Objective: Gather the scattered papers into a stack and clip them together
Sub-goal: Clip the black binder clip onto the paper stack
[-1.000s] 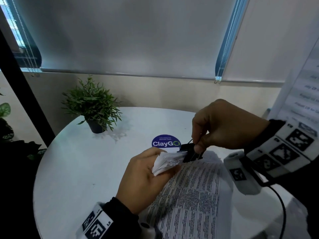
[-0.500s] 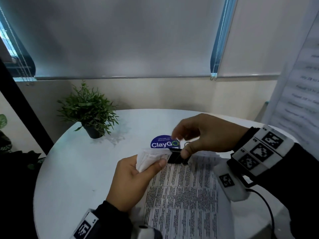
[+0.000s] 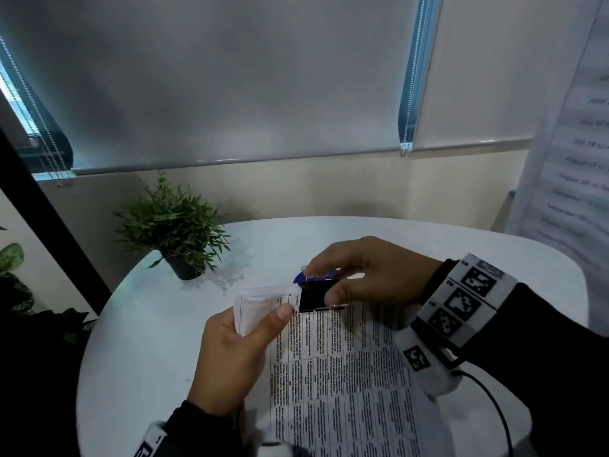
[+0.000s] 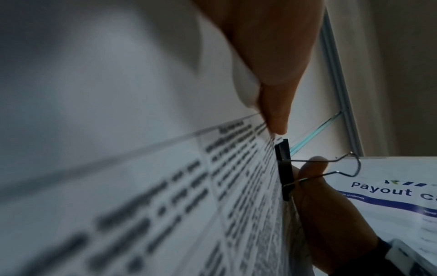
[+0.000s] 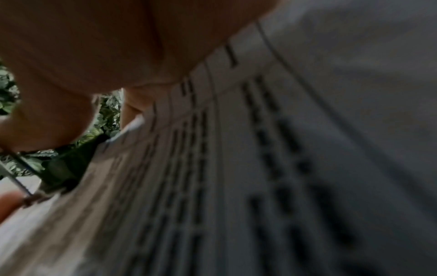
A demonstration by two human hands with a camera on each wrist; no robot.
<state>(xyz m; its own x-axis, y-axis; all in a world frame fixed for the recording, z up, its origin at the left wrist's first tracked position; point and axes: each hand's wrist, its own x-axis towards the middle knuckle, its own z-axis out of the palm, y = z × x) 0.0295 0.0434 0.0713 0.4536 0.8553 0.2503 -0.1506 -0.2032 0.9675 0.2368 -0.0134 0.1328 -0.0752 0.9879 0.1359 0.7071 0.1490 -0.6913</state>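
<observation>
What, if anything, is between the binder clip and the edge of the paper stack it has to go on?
Nothing visible. The binder clip already sits on the top edge of the paper stack, pinched by the right hand. The left hand holds the papers' curled corner beside the clip, with its thumb just short of it.

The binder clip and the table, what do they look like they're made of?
Clip: black body, probably painted metal, matte; thin shiny wire handles, clearly metal. Table: smooth white top with a soft sheen, perhaps laminate; can't tell for sure.
</observation>
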